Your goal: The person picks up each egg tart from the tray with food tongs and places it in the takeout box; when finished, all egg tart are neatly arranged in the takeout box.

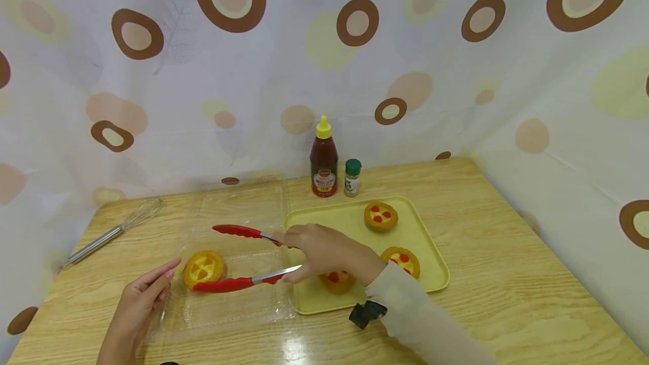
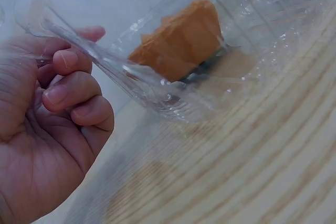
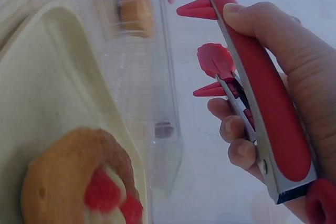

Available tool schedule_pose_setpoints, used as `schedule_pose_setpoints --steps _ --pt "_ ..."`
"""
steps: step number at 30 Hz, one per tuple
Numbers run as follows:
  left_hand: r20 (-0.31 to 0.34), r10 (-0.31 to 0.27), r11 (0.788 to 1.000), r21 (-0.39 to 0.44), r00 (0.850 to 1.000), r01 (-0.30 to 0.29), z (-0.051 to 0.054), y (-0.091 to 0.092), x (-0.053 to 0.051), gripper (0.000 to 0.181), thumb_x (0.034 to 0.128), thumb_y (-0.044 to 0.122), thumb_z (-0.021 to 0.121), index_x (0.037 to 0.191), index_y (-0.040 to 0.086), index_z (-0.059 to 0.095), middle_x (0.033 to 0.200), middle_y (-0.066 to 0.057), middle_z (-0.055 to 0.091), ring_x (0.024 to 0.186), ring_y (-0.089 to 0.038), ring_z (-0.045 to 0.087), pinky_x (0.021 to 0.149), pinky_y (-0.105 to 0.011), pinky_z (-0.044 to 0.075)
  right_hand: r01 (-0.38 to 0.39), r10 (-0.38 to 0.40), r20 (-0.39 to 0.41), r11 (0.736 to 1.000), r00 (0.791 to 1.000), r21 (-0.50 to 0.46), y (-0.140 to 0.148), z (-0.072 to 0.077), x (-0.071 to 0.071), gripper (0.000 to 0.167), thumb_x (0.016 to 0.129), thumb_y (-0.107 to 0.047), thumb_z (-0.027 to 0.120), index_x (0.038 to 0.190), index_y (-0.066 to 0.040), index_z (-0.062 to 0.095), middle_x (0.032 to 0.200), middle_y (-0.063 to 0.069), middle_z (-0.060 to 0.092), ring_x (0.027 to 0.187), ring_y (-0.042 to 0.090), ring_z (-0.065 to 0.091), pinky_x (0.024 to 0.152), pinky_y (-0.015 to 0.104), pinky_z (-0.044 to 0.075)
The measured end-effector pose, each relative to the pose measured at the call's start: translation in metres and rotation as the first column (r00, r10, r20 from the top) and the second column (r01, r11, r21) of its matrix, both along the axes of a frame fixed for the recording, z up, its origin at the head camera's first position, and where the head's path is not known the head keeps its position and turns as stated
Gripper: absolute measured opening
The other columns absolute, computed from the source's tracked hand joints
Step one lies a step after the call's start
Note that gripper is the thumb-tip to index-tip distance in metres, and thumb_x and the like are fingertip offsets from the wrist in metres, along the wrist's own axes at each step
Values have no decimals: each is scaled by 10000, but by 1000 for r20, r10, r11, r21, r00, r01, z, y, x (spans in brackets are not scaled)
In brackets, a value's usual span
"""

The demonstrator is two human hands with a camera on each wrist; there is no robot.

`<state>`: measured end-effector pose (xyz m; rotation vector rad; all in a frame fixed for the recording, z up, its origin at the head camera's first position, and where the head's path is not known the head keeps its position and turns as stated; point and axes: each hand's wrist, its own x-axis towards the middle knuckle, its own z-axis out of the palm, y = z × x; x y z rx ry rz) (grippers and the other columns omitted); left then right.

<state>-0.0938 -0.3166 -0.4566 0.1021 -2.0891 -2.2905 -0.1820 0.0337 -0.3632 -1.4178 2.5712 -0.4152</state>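
Observation:
Red-tipped metal tongs (image 3: 262, 93) are gripped in my right hand (image 1: 324, 249), their arms spread apart above the clear plastic container (image 1: 238, 311). One yellow-topped tart (image 1: 207, 267) sits at the left side of that container; in the head view the nearer red tip overlaps its lower edge, and contact cannot be told. My left hand (image 2: 58, 108) pinches the container's left edge between thumb and curled fingers, beside the tart (image 2: 181, 40). The container's transparent lid (image 1: 238, 201) lies folded back behind it.
Right of the container lies a yellow tray (image 1: 433, 275) with three red-dotted tarts, one partly behind my right arm. A sauce bottle (image 1: 324, 162) and a green-capped shaker (image 1: 352, 178) stand behind the tray. A whisk (image 1: 116, 232) lies at the back left.

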Motion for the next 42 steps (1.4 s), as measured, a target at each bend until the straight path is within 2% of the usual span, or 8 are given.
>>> schedule_pose_setpoints --steps 8,14,24,27,30,36,39,42 --pt "14 1 1000 3 1000 -1 -1 -2 1 305 989 115 509 1075 322 715 612 72 454 545 -160 256 509 -334 167 59 -58 17 996 998 -73 37 6 1 789 818 -459 702 1458 -122 388 1189 58 582 883 163 537 773 272 505" --pt "12 6 1000 -7 1000 -6 0 -1 -1 287 985 123 519 1091 307 712 618 64 462 527 -85 344 514 -338 180 159 -156 51 984 987 -83 71 10 0 805 808 -448 710 1463 -116 379 1215 67 567 931 182 548 796 325 505" --pt "16 3 1000 -11 1000 -3 1 -1 -1 296 985 118 519 1064 323 717 618 73 465 532 -38 379 500 -318 207 245 -247 -17 965 969 -93 133 9 -3 788 801 -420 726 1427 -50 423 1208 126 586 980 226 562 815 386 500" --pt "13 2 1000 -12 1000 -2 1 -1 -1 305 986 112 516 1057 330 718 615 75 465 531 -34 380 495 -318 205 268 -273 -27 957 962 -109 152 6 -6 771 795 -403 734 1409 -35 446 1079 72 608 827 173 537 688 316 480" --pt "1 12 1000 -14 1000 -12 2 -1 -1 298 985 110 518 1063 314 720 612 71 458 529 -62 361 510 -334 190 287 -294 -40 950 955 -126 172 5 -9 752 789 -375 749 1388 -18 468 887 -18 541 668 91 404 570 246 365" --pt "21 8 999 -33 1000 -7 3 -1 -1 272 983 147 531 1063 333 714 614 71 460 529 -51 370 516 -338 196 326 -335 -59 938 940 -120 209 3 -11 725 790 -373 759 1363 -11 500 725 -63 403 595 48 295 540 231 287" --pt "29 0 999 -43 1000 1 4 -1 0 261 982 165 535 1068 340 708 616 72 466 532 -36 383 519 -341 203 336 -345 -70 935 936 -114 226 1 -13 726 791 -384 761 1360 -12 504 765 -57 486 607 48 347 556 241 330" --pt "34 0 999 -44 999 1 3 0 1 249 980 176 541 1077 334 707 618 69 467 532 -41 379 520 -345 203 330 -341 -100 937 935 -112 239 0 -16 725 781 -382 770 1343 2 519 915 0 616 697 65 476 608 277 423"
